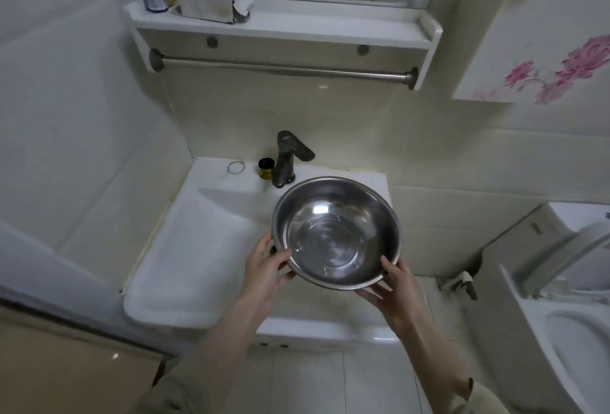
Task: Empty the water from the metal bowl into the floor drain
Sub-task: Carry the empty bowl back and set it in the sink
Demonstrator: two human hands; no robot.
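The metal bowl [336, 232] is round, shiny steel with a thin rolled rim and a flat bottom marked by concentric rings. A shallow layer of clear water lies at the bottom, and the inner wall reflects the light. The bowl is held in the air above the right part of the sink [185, 265], tilted a little toward the person.

The left hand [267, 268] grips the rim on the near-left side, thumb over the edge and fingers under. The right hand [392, 285] grips the near-right side in the same way, thumb on the rim.

The far edge of the bowl is just in front of the faucet [287, 159], very near but I cannot tell if it touches. Left of the bowl, the white basin is open. Right of the bowl there is a gap, and then the toilet [561, 314] stands well apart. Above the faucet hang a towel bar [284, 68] and a shelf [280, 25].
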